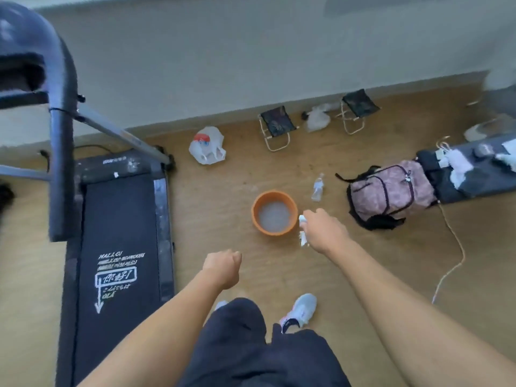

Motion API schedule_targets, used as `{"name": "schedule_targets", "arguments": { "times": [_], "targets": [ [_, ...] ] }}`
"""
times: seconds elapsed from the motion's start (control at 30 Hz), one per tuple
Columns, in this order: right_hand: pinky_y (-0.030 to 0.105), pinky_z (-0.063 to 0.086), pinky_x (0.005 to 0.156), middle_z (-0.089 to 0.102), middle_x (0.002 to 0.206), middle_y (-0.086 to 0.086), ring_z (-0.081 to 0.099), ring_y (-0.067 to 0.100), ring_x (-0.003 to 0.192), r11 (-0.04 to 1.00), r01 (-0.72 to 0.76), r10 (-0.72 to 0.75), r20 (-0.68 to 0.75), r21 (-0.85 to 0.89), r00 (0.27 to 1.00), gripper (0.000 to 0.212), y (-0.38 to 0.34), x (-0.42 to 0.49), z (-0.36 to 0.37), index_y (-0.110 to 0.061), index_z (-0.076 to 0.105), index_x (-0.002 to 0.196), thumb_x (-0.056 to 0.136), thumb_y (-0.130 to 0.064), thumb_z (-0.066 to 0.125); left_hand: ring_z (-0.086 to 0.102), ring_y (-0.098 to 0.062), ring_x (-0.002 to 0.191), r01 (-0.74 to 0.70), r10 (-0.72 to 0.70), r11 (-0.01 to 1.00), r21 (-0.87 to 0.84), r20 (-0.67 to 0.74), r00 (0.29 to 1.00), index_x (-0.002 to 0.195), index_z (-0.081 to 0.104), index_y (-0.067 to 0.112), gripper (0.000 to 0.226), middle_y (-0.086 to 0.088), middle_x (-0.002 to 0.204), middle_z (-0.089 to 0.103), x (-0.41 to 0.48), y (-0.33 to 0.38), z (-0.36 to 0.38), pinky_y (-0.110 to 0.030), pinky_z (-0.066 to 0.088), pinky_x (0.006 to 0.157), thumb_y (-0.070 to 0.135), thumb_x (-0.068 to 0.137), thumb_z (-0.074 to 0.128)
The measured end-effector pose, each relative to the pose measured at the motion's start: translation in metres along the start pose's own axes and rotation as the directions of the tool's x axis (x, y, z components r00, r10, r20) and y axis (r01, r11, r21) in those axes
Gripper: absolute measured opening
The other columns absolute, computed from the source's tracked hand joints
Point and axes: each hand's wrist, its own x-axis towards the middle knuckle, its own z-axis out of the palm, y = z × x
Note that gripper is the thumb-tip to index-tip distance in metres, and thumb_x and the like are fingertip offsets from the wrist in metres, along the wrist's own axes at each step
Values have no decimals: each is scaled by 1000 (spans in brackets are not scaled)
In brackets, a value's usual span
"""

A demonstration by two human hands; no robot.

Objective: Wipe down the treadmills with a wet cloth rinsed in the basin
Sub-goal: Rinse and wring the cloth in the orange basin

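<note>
An orange basin (pixel 292 210) with cloudy water stands on the wooden floor ahead of me. My right hand (pixel 325 230) hovers just right of its rim and grips a small white cloth (pixel 303 236), whose ends stick out above and below the fist. My left hand (pixel 222 268) hangs lower, nearer to me, its fingers curled and holding nothing. A black treadmill (pixel 117 247) with white print on its belt lies at the left, its handrail (pixel 60 152) rising toward me. The end of a second treadmill (pixel 469 177) shows at the right edge.
A pink backpack (pixel 391 191) leans against the right treadmill, and a cord (pixel 455 247) trails over the floor. A clear water bottle (pixel 317 188) lies behind the basin. Two folding stools (pixel 276 127), (pixel 358 110) and a plastic bag (pixel 208 146) sit near the wall.
</note>
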Motion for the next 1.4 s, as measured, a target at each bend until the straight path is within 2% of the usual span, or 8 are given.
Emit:
{"name": "schedule_targets", "arguments": {
  "times": [0.3, 0.47, 0.53, 0.67, 0.83, 1.03, 1.17, 1.4],
  "targets": [
    [15, 42, 67, 65, 106, 6, 62, 19, 92, 904, 127, -173, 77, 409, 982, 16, 23, 158, -30, -18, 67, 113, 107, -25, 54, 61, -28, 122, 109, -97, 801, -588, 52, 994, 137, 53, 16, 40, -5, 132, 62, 122, 29, -12, -39, 49, 93, 29, 99, 53],
    [17, 47, 75, 74, 93, 4, 64, 16, 84, 751, -6, -90, 112, 660, 990, 25, 29, 283, 40, -11, 71, 102, 111, -19, 49, 68, -14, 97, 176, -172, -318, -932, 239, 956, 122, 68, 19, 36, -4, 114, 73, 281, 47, -4, -30, 50, 80, 44, 109, 46],
    [32, 54, 87, 77, 105, 5, 71, 19, 96, 675, -110, -37, 182, 730, 983, 23, 35, 337, 93, -15, 71, 110, 111, -19, 49, 72, -14, 104, 142, -127, -499, -855, 234, 964, 124, 69, 22, 42, -1, 118, 76, 349, 53, 14, -35, 54, 91, 53, 106, 48],
    [18, 54, 68, 78, 100, 4, 74, 7, 83, 622, -194, -4, 250, 759, 968, 11, 65, 467, 215, -11, 64, 114, 109, -13, 54, 75, -26, 100, 107, -251, -478, -872, 252, 934, 108, 72, 13, 34, -8, 103, 79, 503, 69, 97, -54, 57, 98, 36, 85, 78],
    [21, 48, 56, 73, 94, 8, 67, 24, 82, 773, -169, 16, 248, 611, 969, 7, 111, 621, 350, -14, 67, 107, 103, -14, 61, 70, -26, 72, 83, -512, -367, -927, 275, 814, 89, 70, 7, 26, -12, 78, 72, 660, 90, 201, -41, 62, 63, 32, 97, 66],
    [30, 37, 76, 68, 103, 3, 59, 20, 97, 880, 39, -150, 198, 473, 969, 22, 139, 710, 457, -9, 69, 112, 108, -13, 48, 59, -33, 77, 204, -770, -96, -974, 202, 605, 76, 60, 12, 32, -13, 77, 67, 756, 110, 286, -41, 44, 70, 31, 102, 57],
    [34, 49, 82, 68, 96, 1, 65, 24, 96, 867, -29, -119, 263, 498, 957, 16, 141, 726, 506, -9, 66, 112, 101, -9, 55, 58, -24, 84, 207, -810, -242, -948, 315, 494, 92, 64, 14, 6, -1, 86, 65, 777, 120, 313, -31, 40, 74, 10, 94, 61],
    [36, 53, 79, 74, 90, 6, 72, 27, 91, 907, -111, -109, 484, 405, 868, 18, 128, 751, 543, -14, 67, 88, 86, -27, 79, 63, -29, 87, 245, -613, -448, -860, 495, 615, 91, 61, 11, 32, -4, 87, 69, 809, 113, 317, -38, 49, 78, 43, 89, 65]
  ]
}}
